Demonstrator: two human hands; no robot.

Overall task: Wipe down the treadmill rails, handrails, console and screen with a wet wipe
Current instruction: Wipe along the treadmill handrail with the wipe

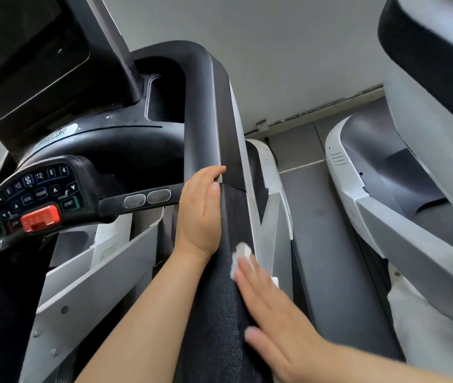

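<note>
She's on the handrail (pixel 220 150) step: flat-fingered right hand (pixel 272 308) presses the wet wipe (pixel 240 257) against its padded side, left hand (pixel 202 211) cupped over it toward eleven o'clock; next, probably stroke onward.

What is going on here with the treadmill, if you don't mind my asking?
A person is wiping down the treadmill's right-side black padded handrail. The right hand, fingers straight, presses a small crumpled white wet wipe against the handrail's outer side; the hand looks blurred, so it is probably mid-stroke. The left hand grips the same handrail further up, near where the padding meets the smooth black bar. The black console with its red stop button and the dark screen are not being touched right now.
</note>
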